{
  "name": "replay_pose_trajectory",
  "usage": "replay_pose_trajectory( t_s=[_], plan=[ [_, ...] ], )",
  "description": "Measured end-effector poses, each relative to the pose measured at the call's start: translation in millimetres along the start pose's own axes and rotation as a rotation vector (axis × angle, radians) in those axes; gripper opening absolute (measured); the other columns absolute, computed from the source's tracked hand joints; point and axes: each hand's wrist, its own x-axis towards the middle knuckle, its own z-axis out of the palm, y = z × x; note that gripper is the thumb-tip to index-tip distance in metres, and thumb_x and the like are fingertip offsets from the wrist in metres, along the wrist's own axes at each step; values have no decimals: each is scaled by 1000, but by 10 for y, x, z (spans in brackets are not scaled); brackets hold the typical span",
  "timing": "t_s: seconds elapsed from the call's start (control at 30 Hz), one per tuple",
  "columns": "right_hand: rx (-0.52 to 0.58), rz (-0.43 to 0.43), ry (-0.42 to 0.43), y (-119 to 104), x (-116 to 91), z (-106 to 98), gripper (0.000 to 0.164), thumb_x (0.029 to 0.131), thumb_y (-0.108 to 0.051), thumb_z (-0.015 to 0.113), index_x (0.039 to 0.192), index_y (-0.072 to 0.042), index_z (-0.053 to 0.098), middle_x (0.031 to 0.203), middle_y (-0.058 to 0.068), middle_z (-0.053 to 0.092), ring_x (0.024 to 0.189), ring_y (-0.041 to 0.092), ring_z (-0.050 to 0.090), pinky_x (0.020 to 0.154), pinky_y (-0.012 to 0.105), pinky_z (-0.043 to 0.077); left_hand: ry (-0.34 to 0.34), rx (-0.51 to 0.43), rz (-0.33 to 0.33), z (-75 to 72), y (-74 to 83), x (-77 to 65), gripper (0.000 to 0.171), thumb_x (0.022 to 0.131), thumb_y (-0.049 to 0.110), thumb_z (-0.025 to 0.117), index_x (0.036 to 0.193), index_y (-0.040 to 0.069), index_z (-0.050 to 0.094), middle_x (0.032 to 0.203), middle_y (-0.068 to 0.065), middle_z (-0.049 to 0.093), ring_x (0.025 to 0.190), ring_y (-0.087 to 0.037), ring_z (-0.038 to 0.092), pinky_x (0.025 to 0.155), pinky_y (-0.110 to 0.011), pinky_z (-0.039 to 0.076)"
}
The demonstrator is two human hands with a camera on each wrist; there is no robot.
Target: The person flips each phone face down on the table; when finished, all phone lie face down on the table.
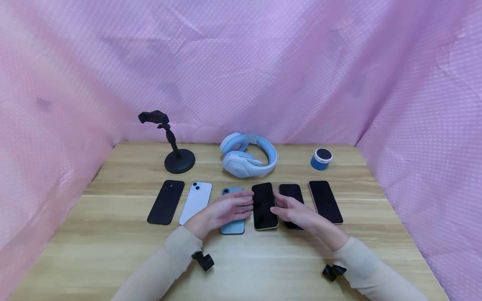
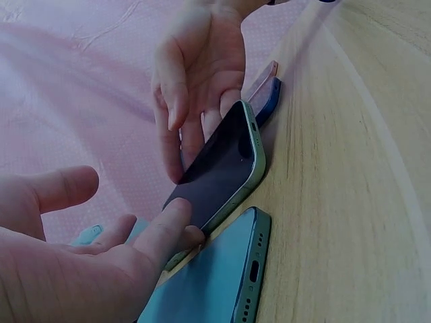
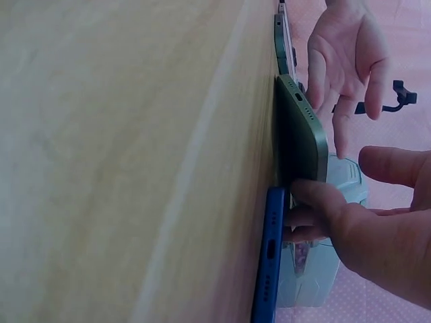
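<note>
"Gripping anything, that left hand (image 1: 230, 207)?"

"No. Its fingers are stretched out, touching the left edge of the green phone (image 1: 265, 209), and the thumb stands apart."

"And the right hand (image 1: 297, 211)?"

"Loose as well: its fingers touch the phone's right edge while its thumb sits apart."

"Where exactly is that phone?"

"Between the two hands, fourth from the left in a row of six on the bench (image 1: 256, 267). It's screen up but tilted: in the wrist views its right edge is raised and its left edge sits lower."

"Which phones flank it?"

"To its left a blue phone (image 1: 232, 227), back up, partly hidden by the left hand; to its right a navy phone (image 1: 292, 192), screen up, partly hidden by the right."

"And the rest of the row?"

"A black phone (image 1: 166, 202) and then a white phone (image 1: 197, 200) from the left end, both back up; a pink-edged phone (image 1: 325, 202), screen up, at the right end."

"Anything behind?"

"A black stand (image 1: 180, 162) on the left, headphones (image 1: 241, 164) in the middle, a blue speaker (image 1: 320, 163) on the right, and pink cloth (image 1: 241, 83) beyond."
</note>
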Motion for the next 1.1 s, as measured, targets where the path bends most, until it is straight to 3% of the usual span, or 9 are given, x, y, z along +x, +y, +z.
replay_pose_trajectory(
  t_s=[0.37, 0.63, 0.93, 1.1],
  plan=[
    [-87, -40, -17, 47, 54, 103, 74, 103, -8, 54, 157, 10, 7, 165, 26, 4, 151, 42, 10, 121, 56, 17, 25, 3, 7, -51, -30, -53, 55, 106, 14, 51, 156, -1, 32, 161, -24, 27, 147, -38, 32, 117, -48, 34],
    [-150, -9, -9, 10, 27, 126, 76, 103, -11, 56, 161, -2, 8, 168, 19, -5, 153, 34, 4, 124, 50, 11, 15, -5, -6, 10, -3, -42, 53, 107, 13, 49, 155, -1, 32, 163, -21, 25, 148, -36, 30, 116, -47, 36],
    [-159, -31, -9, 0, 7, 77, 76, 104, -13, 56, 161, 0, 7, 168, 20, -3, 152, 37, 9, 123, 52, 13, -2, -11, 11, -17, -19, -14, 56, 107, 14, 50, 157, 0, 29, 163, -20, 27, 148, -36, 31, 117, -49, 35],
    [-237, -115, 54, -22, 17, 47, 75, 105, -12, 56, 160, 4, 7, 166, 23, 11, 150, 37, 22, 120, 52, 23, -27, 28, 38, -102, 38, -71, 62, 106, 18, 52, 159, 3, 23, 158, -24, 37, 141, -38, 41, 113, -50, 40]
  ],
)
